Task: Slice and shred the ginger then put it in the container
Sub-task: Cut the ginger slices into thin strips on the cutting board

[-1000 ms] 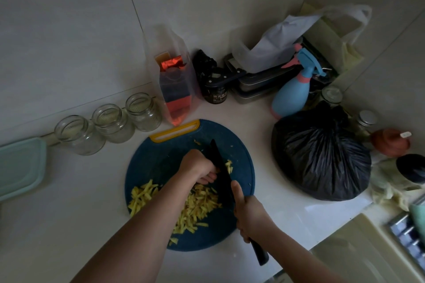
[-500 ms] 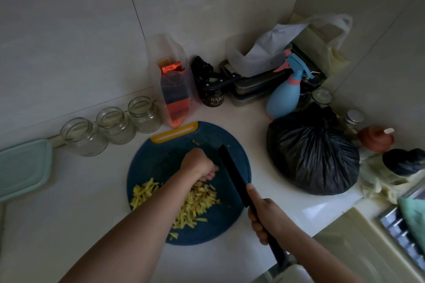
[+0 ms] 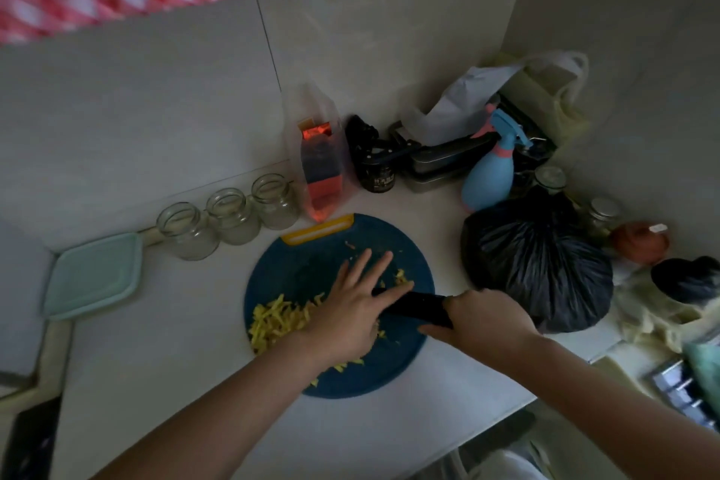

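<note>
Black knife [image 3: 419, 307] crosswise, blade leftward

Board [image 3: 311, 269] sits mid desk [image 3: 175, 343]; ginger [image 3: 280, 320] piled on its left half, left hand [image 3: 350, 308] flat over the pile's right edge. Knife [image 3: 413, 304] lies across the board's right side, held by right hand [image 3: 487, 318]. Behind-left of board: 3 jars [image 3: 230, 216] in a row along the wall, box [image 3: 91, 275] further left; pouch [image 3: 321, 168] just behind board, bag [image 3: 533, 265] to its right w/ bottle [image 3: 489, 175] behind it.
</note>
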